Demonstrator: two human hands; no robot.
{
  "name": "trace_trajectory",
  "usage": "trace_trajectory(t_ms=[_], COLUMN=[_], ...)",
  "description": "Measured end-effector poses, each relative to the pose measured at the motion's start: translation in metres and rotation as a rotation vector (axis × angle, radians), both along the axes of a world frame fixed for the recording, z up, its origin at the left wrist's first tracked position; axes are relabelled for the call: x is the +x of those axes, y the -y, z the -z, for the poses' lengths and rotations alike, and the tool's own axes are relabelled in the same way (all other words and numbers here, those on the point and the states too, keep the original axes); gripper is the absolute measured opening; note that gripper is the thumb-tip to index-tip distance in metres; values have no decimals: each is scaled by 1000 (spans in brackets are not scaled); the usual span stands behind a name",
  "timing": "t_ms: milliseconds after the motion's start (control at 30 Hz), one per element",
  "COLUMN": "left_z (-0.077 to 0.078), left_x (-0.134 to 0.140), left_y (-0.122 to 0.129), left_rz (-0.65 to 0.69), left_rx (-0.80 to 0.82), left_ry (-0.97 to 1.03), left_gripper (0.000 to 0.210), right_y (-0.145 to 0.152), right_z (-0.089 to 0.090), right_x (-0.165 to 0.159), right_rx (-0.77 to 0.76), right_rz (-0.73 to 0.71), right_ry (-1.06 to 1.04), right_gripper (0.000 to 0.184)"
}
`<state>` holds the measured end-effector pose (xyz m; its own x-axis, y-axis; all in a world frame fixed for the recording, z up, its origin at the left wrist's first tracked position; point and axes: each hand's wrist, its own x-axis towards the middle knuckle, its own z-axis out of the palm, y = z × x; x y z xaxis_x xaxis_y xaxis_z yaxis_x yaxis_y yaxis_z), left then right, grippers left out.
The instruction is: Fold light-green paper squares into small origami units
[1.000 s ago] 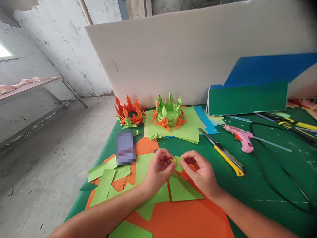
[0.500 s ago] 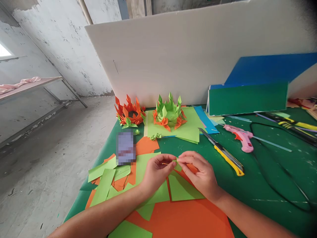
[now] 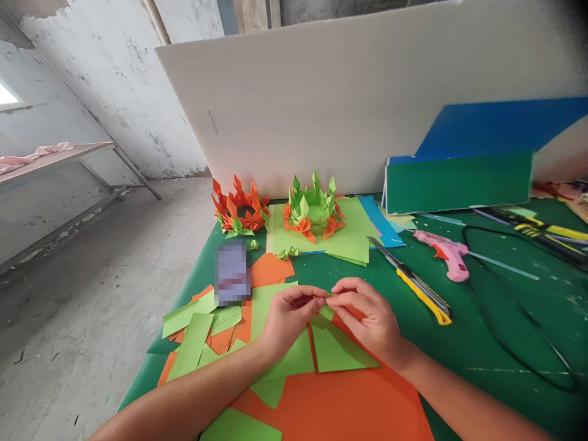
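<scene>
Green paper is what I have in hand: my left hand [image 3: 289,312] and right hand [image 3: 367,318] both pinch a small folded green piece [image 3: 327,304] between fingertips, just above the loose sheets [image 3: 337,352] on the surface [image 3: 459,331]. Two finished paper crowns [image 3: 313,211] stand behind; I judge this fold only partway done.

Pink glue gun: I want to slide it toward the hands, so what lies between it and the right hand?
In the head view, the yellow utility knife lies on the green mat between the glue gun and the right hand.
</scene>
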<state>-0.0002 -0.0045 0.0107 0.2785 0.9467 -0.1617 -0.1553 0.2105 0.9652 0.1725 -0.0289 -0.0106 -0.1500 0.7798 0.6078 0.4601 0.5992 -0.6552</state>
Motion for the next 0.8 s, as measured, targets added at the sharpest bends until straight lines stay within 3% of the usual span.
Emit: trace_trajectory(t_ms=[200, 367, 533, 700, 800], left_z=[1, 3, 5, 6, 8], left_x=[-1, -1, -3, -4, -5], left_y=[0, -2, -5, -5, -5], left_rz=[-2, 10, 22, 22, 41], left_rx=[75, 81, 111, 259, 337], left_ry=[-57, -78, -97, -189, -247], left_gripper=[18, 21, 21, 16, 12], right_y=[0, 0, -4, -9, -10], right_z=[2, 3, 1, 3, 4], right_x=[1, 0, 1, 2, 1], right_rx=[20, -67, -343, -577, -687], right_rz=[2, -10, -83, -95, -109], right_ry=[33, -37, -240, -496, -544], right_gripper=[21, 18, 18, 21, 23])
